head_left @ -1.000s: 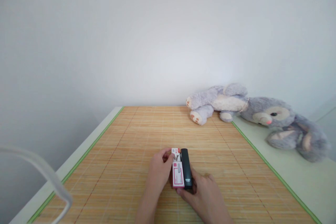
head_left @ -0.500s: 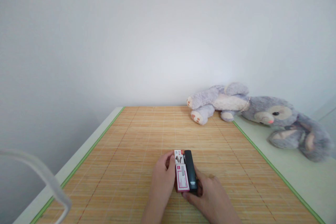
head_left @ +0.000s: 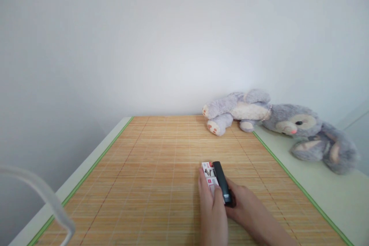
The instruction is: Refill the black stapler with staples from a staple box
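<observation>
A small white-and-red box (head_left: 208, 172) lies on the bamboo mat (head_left: 150, 169) beside a black stapler-like device (head_left: 222, 181). My left hand (head_left: 211, 207) lies flat over the near part of the box, fingers stretched along it. My right hand (head_left: 248, 211) cups the black device from the right, with its fingers tucked under or behind it. Only the far ends of the box and the device show past my hands.
A grey plush rabbit (head_left: 282, 127) lies on its side at the far right, partly on the mat and partly on the pale tabletop (head_left: 323, 188). A white wall stands behind. A pale curved strap or tube (head_left: 43, 196) crosses the lower left corner.
Both hands, the box and the black device have shifted right and turned slightly. My left hand moved from gripping the box's left edge to lying flat on top of it.
</observation>
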`<state>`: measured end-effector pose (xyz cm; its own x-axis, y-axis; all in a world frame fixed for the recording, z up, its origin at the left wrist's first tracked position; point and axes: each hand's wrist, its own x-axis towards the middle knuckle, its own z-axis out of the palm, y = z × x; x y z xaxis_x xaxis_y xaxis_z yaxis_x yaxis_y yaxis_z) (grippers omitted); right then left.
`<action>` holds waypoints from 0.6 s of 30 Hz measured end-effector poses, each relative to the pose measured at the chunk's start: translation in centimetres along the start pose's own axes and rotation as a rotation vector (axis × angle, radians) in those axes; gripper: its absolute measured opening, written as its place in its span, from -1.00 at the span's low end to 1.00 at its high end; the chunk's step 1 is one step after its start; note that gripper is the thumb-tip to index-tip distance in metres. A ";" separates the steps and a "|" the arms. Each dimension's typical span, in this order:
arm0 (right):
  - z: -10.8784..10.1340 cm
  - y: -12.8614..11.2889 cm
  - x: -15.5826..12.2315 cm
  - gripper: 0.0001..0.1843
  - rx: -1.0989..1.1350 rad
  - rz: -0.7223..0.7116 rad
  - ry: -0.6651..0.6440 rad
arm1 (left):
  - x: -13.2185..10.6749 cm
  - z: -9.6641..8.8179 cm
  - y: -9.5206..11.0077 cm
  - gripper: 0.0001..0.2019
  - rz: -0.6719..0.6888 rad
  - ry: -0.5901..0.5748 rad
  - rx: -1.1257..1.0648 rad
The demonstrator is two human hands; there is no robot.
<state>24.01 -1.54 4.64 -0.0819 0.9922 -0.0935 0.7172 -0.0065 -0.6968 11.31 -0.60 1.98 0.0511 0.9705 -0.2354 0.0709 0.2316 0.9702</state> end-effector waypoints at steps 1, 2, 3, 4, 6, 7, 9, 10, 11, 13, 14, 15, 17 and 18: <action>-1.0 1.2 -0.3 -0.55 -0.019 0.019 -0.003 | -0.1 1.3 0.3 -0.27 -0.012 -0.038 -0.010; -2.0 2.5 -0.6 -0.57 -0.042 0.037 -0.004 | -0.2 2.7 0.6 -0.26 -0.020 -0.075 -0.021; -3.0 3.8 -0.9 -0.57 -0.062 0.051 0.000 | -0.4 4.0 0.8 -0.26 -0.028 -0.107 -0.039; -4.0 5.1 -1.3 -0.55 -0.074 0.068 0.003 | -0.4 5.4 1.0 -0.25 -0.031 -0.137 -0.058; -5.8 7.3 -2.1 -0.54 -0.099 0.106 0.016 | -0.5 8.1 1.2 -0.25 -0.033 -0.185 -0.065; -6.6 8.1 -2.5 -0.54 -0.109 0.118 0.025 | -0.6 9.3 1.2 -0.25 -0.031 -0.215 -0.046; -7.9 9.1 -3.2 -0.57 -0.119 0.142 0.047 | -0.6 11.2 1.0 -0.24 -0.016 -0.275 0.020; -8.4 9.3 -3.5 -0.58 -0.118 0.152 0.058 | -0.7 11.9 0.8 -0.23 -0.002 -0.300 0.056; -8.7 9.3 -3.7 -0.59 -0.112 0.164 0.068 | -0.7 12.3 0.7 -0.24 0.016 -0.318 0.084; -9.1 9.2 -3.9 -0.60 -0.090 0.186 0.077 | -0.6 12.3 0.3 -0.26 0.054 -0.332 0.115; -9.2 9.1 -3.9 -0.59 -0.077 0.193 0.077 | -0.5 11.8 0.1 -0.29 0.076 -0.332 0.130; -9.2 9.1 -3.9 -0.58 -0.063 0.199 0.074 | -0.3 11.1 0.0 -0.32 0.106 -0.326 0.149; -9.1 9.1 -3.9 -0.56 -0.033 0.207 0.060 | 0.4 9.0 -0.2 -0.38 0.199 -0.286 0.243; -9.1 9.1 -3.9 -0.55 -0.020 0.209 0.053 | 0.8 7.7 -0.2 -0.40 0.264 -0.260 0.315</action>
<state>37.17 -4.35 5.15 0.1056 0.9748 -0.1966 0.7285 -0.2104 -0.6519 19.05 -0.34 1.17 0.3522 0.9355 -0.0293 0.3182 -0.0902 0.9437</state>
